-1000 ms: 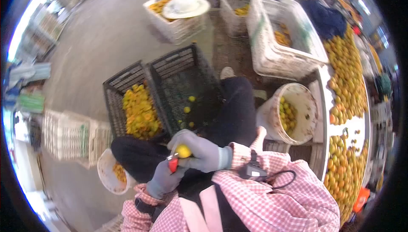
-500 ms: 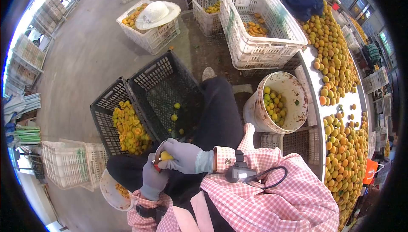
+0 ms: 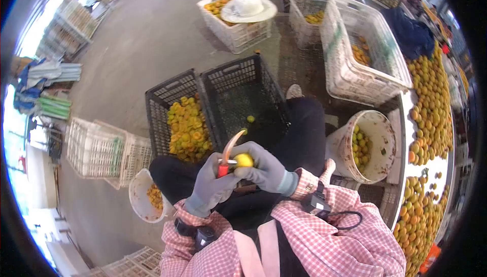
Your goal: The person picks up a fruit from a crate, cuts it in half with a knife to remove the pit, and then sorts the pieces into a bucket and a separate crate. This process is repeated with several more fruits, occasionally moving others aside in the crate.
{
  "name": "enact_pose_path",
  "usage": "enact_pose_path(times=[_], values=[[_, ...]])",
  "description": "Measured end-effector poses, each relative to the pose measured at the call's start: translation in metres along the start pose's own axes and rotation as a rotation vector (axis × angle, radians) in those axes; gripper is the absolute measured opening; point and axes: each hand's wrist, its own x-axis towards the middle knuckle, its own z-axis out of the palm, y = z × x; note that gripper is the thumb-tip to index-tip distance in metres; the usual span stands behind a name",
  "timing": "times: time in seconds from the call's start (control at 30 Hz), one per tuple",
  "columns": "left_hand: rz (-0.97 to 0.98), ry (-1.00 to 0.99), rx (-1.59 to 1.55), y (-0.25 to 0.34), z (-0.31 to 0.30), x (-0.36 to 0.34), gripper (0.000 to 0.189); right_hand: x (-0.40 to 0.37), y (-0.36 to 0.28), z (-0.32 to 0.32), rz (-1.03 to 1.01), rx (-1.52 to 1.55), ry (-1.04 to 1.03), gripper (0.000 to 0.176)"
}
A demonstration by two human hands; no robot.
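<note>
My left hand, in a grey glove, is closed around the red handle of a curved knife. The blade rises above the fingers and bends to the right. Just beside it, my gloved right hand grips a yellow apricot between thumb and fingers. Both hands meet over my lap. Beyond them stand two black crates: the left crate holds a heap of cut apricots, while the right crate has a few green-yellow pieces, partly hidden by the knife and my hand.
A stained white bucket of whole fruit stands at my right, beside a table piled with apricots. At my left sits a white bucket with orange scraps. Farther off are white crates, one bearing a white hat.
The view has swung left, so everything appears farther right. My hands have turned: the curved blade now points up in plain sight, and the apricot shows more fully in my right hand.
</note>
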Motion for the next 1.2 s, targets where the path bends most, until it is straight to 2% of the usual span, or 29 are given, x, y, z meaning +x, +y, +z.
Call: enact_pose_path(times=[0.03,0.1,0.13,0.17,0.23,0.27,0.3,0.37,0.4,0.43,0.5,0.57,0.63,0.67,0.8,1.03,1.1,1.2], values=[[0.009,0.024,-0.006,0.010,-0.002,-0.004,0.035,-0.005,-0.002,0.007,0.231,0.228,0.106,0.041],[0.117,-0.120,-0.157,0.027,-0.013,-0.012,0.057,-0.003,0.011,-0.012,0.359,0.652,0.278,0.039],[0.197,-0.061,-0.001,0.026,-0.025,-0.014,0.058,-0.001,0.007,-0.017,0.294,0.729,0.278,0.039],[0.204,-0.053,-0.005,0.022,-0.029,-0.009,0.058,0.001,0.000,-0.020,0.229,0.805,0.278,0.039],[0.767,0.093,0.784,0.024,-0.028,-0.005,0.060,0.002,-0.017,-0.021,0.246,0.803,0.199,0.042],[0.614,0.122,0.766,0.024,-0.019,-0.017,0.052,0.003,-0.023,-0.022,0.236,0.758,0.110,0.044],[0.616,0.130,0.767,0.020,-0.019,-0.018,0.052,0.005,-0.025,-0.022,0.224,0.713,0.021,0.047],[0.604,0.015,0.950,0.012,-0.020,-0.018,0.039,0.007,-0.020,-0.020,0.209,0.735,-0.013,0.048],[0.639,0.036,0.904,0.010,-0.017,-0.018,0.034,0.009,-0.018,-0.018,0.097,0.623,-0.018,0.047],[0.639,0.042,0.902,0.008,-0.015,-0.018,0.034,0.010,-0.016,-0.017,-0.014,0.508,-0.023,0.046],[0.794,0.114,0.921,0.004,-0.013,-0.018,0.035,0.010,-0.019,-0.014,0.022,0.576,-0.044,0.045],[0.804,0.134,0.942,0.002,-0.014,-0.019,0.035,0.010,-0.019,-0.010,0.058,0.645,-0.063,0.044],[0.812,0.155,0.965,0.002,-0.014,-0.021,0.035,0.010,-0.018,-0.005,-0.004,0.705,-0.145,0.042],[0.792,0.143,1.012,0.002,-0.014,-0.022,0.035,0.008,-0.023,-0.002,0.057,0.780,-0.132,0.040],[0.710,0.137,1.068,0.001,-0.013,-0.026,0.033,0.009,-0.023,0.006,0.042,0.845,-0.134,0.040],[0.677,0.130,1.059,-0.003,-0.011,-0.029,0.029,0.008,-0.023,0.009,0.072,0.886,-0.177,0.041],[0.619,0.108,1.085,-0.007,-0.011,-0.029,0.037,0.008,-0.023,0.010,0.073,0.926,-0.185,0.041],[0.557,0.115,1.089,-0.012,-0.011,-0.028,0.036,0.007,-0.023,0.011,0.074,0.873,-0.168,0.041]])
